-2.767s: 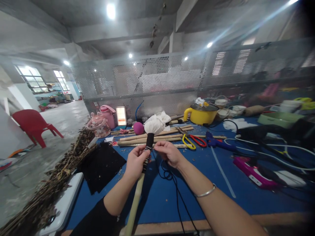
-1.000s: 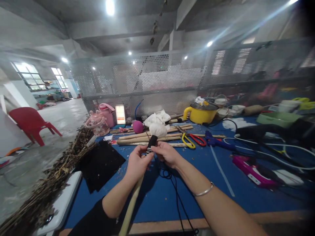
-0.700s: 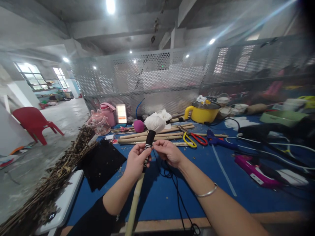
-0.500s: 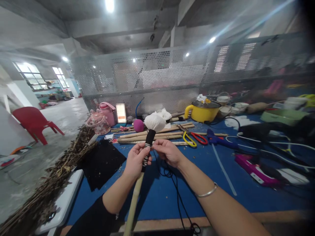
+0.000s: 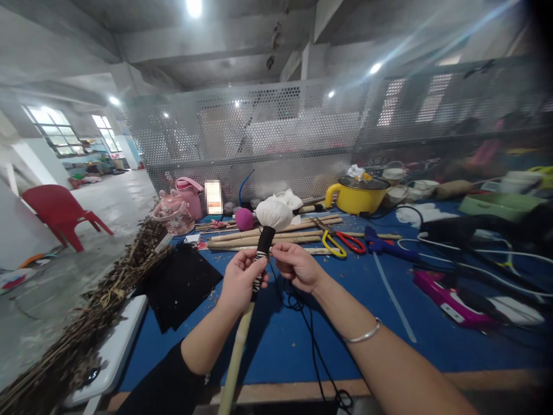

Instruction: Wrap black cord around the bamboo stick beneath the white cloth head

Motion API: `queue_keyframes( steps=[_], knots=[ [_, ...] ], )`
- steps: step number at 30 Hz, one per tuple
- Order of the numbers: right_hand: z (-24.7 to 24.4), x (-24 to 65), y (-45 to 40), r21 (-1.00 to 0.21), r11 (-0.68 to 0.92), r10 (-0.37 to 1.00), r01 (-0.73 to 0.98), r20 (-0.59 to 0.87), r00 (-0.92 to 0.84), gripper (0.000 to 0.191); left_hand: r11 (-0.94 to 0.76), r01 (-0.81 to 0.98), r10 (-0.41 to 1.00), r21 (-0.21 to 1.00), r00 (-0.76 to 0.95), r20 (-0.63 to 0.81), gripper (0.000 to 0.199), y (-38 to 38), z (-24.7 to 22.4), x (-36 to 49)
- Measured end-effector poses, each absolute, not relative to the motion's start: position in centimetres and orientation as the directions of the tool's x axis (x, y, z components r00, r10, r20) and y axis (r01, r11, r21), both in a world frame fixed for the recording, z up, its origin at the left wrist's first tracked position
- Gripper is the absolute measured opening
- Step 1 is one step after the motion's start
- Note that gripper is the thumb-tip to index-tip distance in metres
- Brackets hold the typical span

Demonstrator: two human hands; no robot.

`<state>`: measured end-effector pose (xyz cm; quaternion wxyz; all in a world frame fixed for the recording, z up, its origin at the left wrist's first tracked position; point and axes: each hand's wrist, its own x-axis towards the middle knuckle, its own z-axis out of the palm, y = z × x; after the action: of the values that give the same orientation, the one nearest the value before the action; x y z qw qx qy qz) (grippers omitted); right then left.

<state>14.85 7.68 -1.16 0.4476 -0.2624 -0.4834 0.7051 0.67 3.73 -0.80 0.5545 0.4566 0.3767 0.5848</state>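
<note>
Okay, gripping the pale stick (image 5: 237, 351) at the dark, white-banded wrapping (image 5: 265, 237), fingers and thumb of the left hand (image 5: 242, 279) closed round the shaft, with the white bundle (image 5: 273, 214) tipped up and away at the far end and the bare length slanting down past the near edge of the desk (image 5: 276, 357). Probably held right there to brace the windings against turning. Close beside, pinching with the fingers of the right hand (image 5: 298, 268), tips pressed together, seemingly on the black cord (image 5: 310, 323), though too fine there to be certain; likely out to the side for tension. Spare length lying in loose loops and trailing over the edge, presumably to run without snagging. Just beyond, scissors (image 5: 345, 234) with handles turned nearside, perhaps for easy reach; off left, black cloth (image 5: 179, 288) laid flat, well apart from the cord.
</note>
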Motion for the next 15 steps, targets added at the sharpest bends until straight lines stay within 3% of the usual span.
queue_keyframes(
  steps=[9,15],
  knots=[
    [-1.22,14.67,7.74,-0.938,-0.024,0.873,-0.345,0.149,-0.465,0.037,-0.041,-0.341,0.991,0.939,0.108,0.082,0.029,3.64,-0.70,0.52],
    [-1.66,15.29,8.21,-0.949,-0.075,0.862,-0.306,0.092,-0.498,0.033,0.258,-0.212,0.924,0.942,0.338,-0.177,0.041,3.85,-0.84,0.04]
  ],
)
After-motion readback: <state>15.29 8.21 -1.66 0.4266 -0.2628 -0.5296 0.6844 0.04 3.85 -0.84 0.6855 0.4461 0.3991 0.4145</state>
